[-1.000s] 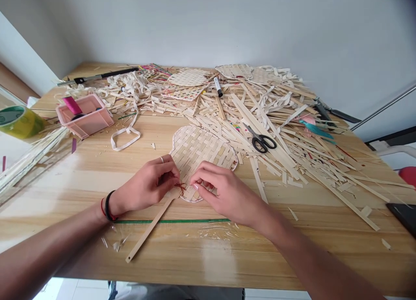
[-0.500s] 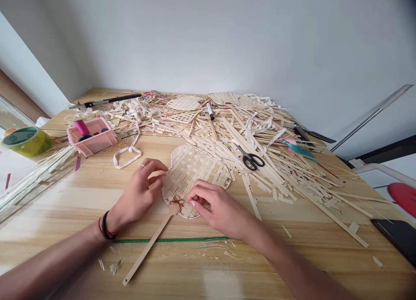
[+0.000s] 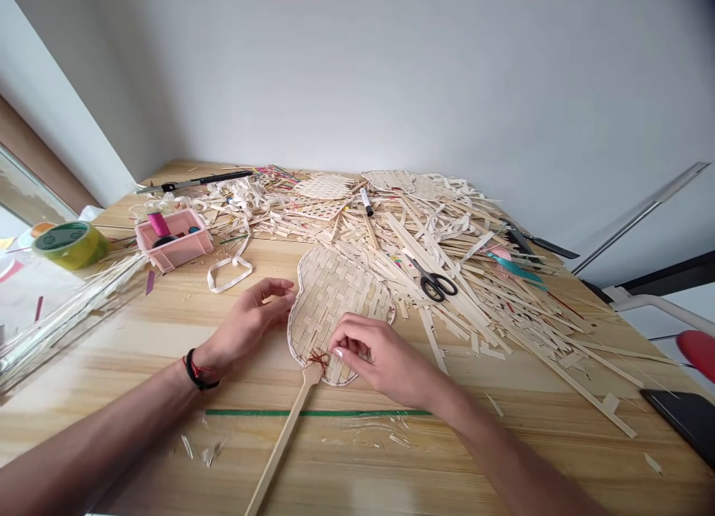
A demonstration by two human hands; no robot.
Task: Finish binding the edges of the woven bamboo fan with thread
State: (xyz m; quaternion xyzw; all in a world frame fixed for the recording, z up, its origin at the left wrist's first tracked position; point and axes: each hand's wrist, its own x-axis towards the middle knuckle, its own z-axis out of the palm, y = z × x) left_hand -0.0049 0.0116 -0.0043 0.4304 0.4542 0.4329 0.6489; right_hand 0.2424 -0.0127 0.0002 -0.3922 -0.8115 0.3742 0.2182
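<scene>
The left hand (image 3: pixel 261 307) is loosely open at the left edge of the woven fan (image 3: pixel 338 296), which lies between the hands on the table (image 3: pixel 167 330). The right hand (image 3: pixel 372 352) pinches over its lower part, beside the red thread (image 3: pixel 318 361); whether it grips anything I can't tell.

Scissors (image 3: pixel 438 287) on strips (image 3: pixel 416 237) | box (image 3: pixel 187 251) left of fan (image 3: pixel 329 285) | tape (image 3: pixel 83 254) left of box

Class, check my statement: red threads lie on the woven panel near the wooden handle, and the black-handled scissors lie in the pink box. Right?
The scissors' place is wrong: the head view shows the black-handled scissors on pale strips, not in the pink box. Red threads do lie on the woven panel near the wooden handle.
</scene>
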